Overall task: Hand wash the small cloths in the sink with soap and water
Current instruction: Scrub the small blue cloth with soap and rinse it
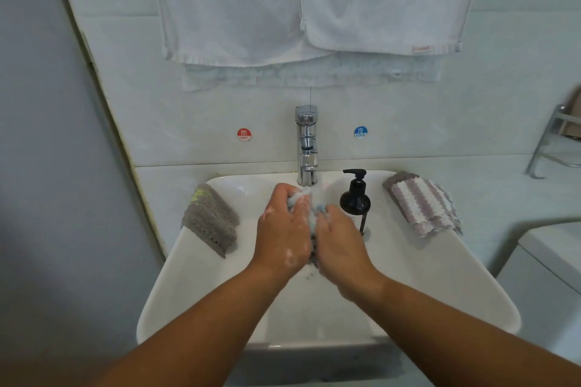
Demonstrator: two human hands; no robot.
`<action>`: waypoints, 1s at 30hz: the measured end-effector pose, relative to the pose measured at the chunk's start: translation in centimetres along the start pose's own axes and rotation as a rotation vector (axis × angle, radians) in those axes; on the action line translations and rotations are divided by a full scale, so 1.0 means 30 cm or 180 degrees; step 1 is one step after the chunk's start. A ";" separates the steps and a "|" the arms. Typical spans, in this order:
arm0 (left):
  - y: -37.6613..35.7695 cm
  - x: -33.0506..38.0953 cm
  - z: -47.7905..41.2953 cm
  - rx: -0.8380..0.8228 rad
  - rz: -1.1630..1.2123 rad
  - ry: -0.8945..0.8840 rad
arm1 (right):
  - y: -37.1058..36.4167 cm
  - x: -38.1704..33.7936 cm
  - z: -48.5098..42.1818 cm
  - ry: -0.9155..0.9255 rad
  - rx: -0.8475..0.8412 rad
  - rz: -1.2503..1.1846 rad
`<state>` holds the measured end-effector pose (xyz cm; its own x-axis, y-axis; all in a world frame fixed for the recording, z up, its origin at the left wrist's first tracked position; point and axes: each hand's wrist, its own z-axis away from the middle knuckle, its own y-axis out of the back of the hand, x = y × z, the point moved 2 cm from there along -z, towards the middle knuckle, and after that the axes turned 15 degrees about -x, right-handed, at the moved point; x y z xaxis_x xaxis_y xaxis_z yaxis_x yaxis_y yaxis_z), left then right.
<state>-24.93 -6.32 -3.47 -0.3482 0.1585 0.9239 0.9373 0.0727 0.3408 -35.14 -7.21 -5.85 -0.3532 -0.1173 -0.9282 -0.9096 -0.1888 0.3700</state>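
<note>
Over the white sink [440, 276] I hold a small pale blue-grey cloth [309, 218] bunched between both hands, just below the chrome tap [306, 148]. My left hand [283, 229] grips its left side, with soap suds on the skin. My right hand [339, 245] grips its right side, and most of the cloth is hidden between my palms. A grey cloth with a yellow patch [210, 218] lies folded on the sink's left rim. On the right rim lies a grey-and-white striped cloth [421, 203]. A dark soap pump bottle [355, 198] stands right of the tap.
White towels [308, 9] hang on the tiled wall above the tap. Red hot [244, 134] and blue cold [360, 132] stickers flank the tap. A metal rack [553, 141] is at the far right, with a white fixture [550, 267] below it.
</note>
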 end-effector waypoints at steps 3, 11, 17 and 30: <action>0.022 -0.024 -0.011 0.0041 -0.0283 0.0119 | 0.001 -0.031 0.033 0.0463 -0.0019 0.0210; -0.014 -0.023 0.020 0.0062 -0.0071 0.0030 | 0.024 -0.002 -0.008 0.0119 0.0068 0.0064; -0.011 -0.053 0.007 -0.0017 -0.0157 0.0239 | 0.032 -0.059 0.010 0.0455 0.0296 0.0535; -0.031 -0.030 0.039 -0.0134 0.0001 0.0120 | 0.056 -0.054 -0.012 0.0409 0.0437 0.0386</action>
<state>-25.51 -5.39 -4.83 -0.3480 0.1212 0.9296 0.9374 0.0312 0.3468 -36.03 -7.68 -3.73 -0.4389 -0.2561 -0.8613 -0.8866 -0.0322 0.4614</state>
